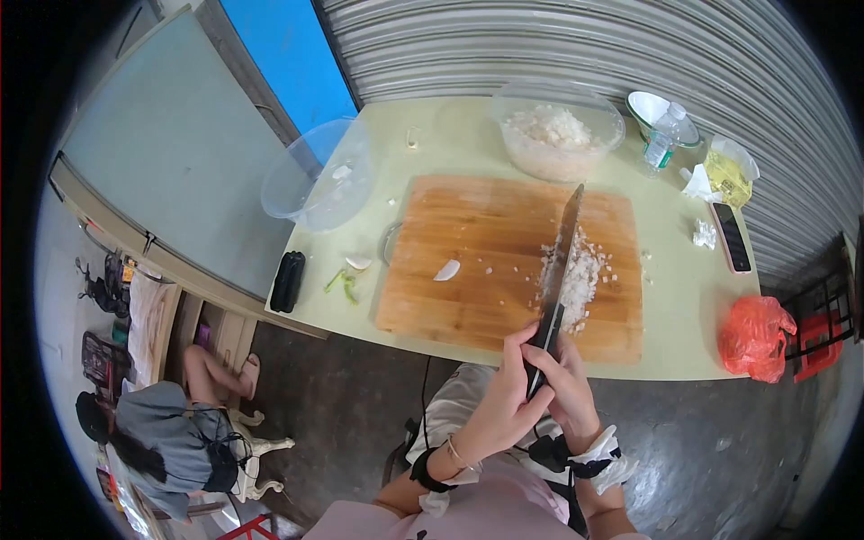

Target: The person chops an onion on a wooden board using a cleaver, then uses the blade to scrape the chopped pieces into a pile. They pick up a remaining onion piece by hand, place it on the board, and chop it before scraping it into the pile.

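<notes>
A large knife [564,247] stands over the wooden cutting board [450,211], its blade pointing away from me, amid finely chopped white pieces [585,277]. Both of my hands are closed at its black handle: my left hand [506,396] on the left side, my right hand [569,385] on the right. Left of the blade, a white slice [447,270] lies on the board with a few scattered bits. Behind the board, a clear bowl [540,162] holds a heap of chopped white pieces.
An empty clear bowl [310,211], black object [288,282] and green scraps [342,283] are at the left. At the right are a bottle [663,139], phone [731,238] and red bag [758,337]. Another person [171,441] sits at lower left.
</notes>
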Tool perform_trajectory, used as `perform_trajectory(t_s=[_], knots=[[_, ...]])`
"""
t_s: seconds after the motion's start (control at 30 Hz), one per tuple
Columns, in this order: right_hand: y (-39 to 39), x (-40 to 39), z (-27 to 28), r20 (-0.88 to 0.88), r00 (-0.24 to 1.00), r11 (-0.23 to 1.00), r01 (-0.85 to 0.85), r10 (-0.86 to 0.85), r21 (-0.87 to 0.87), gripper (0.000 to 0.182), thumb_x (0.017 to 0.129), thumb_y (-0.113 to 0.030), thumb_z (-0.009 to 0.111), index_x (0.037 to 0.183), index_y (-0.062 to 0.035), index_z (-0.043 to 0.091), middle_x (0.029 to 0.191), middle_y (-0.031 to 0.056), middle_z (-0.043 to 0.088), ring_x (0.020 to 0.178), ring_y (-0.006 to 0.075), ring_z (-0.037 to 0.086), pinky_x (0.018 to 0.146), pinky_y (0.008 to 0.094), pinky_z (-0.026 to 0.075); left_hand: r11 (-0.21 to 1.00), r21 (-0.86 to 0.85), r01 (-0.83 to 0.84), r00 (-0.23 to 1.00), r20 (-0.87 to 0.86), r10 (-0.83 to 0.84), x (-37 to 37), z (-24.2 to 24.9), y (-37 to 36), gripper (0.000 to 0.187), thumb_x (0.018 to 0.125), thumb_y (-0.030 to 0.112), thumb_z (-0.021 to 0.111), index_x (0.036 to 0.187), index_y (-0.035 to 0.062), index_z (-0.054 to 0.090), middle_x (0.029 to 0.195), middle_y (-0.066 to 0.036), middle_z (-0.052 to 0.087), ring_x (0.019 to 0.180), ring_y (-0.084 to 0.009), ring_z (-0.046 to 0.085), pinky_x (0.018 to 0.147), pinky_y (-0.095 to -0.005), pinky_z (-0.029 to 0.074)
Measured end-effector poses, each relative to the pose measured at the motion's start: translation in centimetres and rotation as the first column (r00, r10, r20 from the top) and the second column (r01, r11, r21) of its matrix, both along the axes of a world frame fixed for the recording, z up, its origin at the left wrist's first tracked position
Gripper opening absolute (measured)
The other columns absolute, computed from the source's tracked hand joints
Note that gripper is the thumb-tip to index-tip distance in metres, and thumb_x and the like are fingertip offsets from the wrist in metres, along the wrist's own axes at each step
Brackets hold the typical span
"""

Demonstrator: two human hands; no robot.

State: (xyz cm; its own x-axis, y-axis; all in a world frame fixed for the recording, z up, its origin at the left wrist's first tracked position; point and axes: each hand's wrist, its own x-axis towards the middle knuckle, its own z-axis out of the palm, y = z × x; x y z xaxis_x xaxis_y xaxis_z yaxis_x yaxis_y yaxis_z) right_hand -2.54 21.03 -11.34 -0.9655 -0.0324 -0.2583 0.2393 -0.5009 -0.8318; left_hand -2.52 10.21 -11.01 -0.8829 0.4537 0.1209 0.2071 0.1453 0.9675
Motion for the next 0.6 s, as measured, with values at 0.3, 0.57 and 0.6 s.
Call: perform_trajectory(t_s=[0.3, 0.57, 0.6], knots=[[-0.1, 0.1, 1.0, -0.025, 1.000, 0.998, 0.003, -0.002, 0.063, 0.033, 0.080, -0.013, 0.061, 0.107, -0.0013, 0.046, 0.089, 0.0012, 0.050, 0.080, 0.0078, 0.048, 0.070, 0.0224, 0.041, 0.994, 0.106, 0.030, 1.000, -0.002, -0.030, 0.1, 0.6, 0.0, 0.062, 0.077, -0.002, 0.052, 0.127, -0.0029, 0.016, 0.129, -0.021, 0.030, 0.123, -0.0269, 0.031, 0.101, -0.0355, 0.023], [0.1, 0.3, 1.1, -0.036, 0.999, 0.996, 0.018, -0.015, 0.082, 0.030, 0.081, -0.011, 0.059, 0.107, -0.0016, 0.046, 0.090, 0.0012, 0.050, 0.082, 0.0083, 0.048, 0.072, 0.0227, 0.040, 0.995, 0.095, 0.034, 0.999, 0.017, -0.036, 0.1, 1.1, 0.0, 0.063, 0.079, 0.004, 0.052, 0.128, -0.0069, 0.013, 0.129, -0.027, 0.027, 0.123, -0.0366, 0.031, 0.102, -0.0385, 0.023], [0.0, 0.4, 1.1, -0.050, 0.998, 0.995, 0.033, -0.028, 0.089, 0.030, 0.081, -0.011, 0.058, 0.107, -0.0016, 0.046, 0.090, 0.0013, 0.050, 0.082, 0.0084, 0.048, 0.072, 0.0228, 0.040, 0.994, 0.098, 0.038, 0.998, 0.036, -0.042, 0.1, 1.0, 0.0, 0.062, 0.079, 0.003, 0.052, 0.128, -0.0046, 0.014, 0.129, -0.025, 0.029, 0.122, -0.0329, 0.032, 0.101, -0.0373, 0.024]])
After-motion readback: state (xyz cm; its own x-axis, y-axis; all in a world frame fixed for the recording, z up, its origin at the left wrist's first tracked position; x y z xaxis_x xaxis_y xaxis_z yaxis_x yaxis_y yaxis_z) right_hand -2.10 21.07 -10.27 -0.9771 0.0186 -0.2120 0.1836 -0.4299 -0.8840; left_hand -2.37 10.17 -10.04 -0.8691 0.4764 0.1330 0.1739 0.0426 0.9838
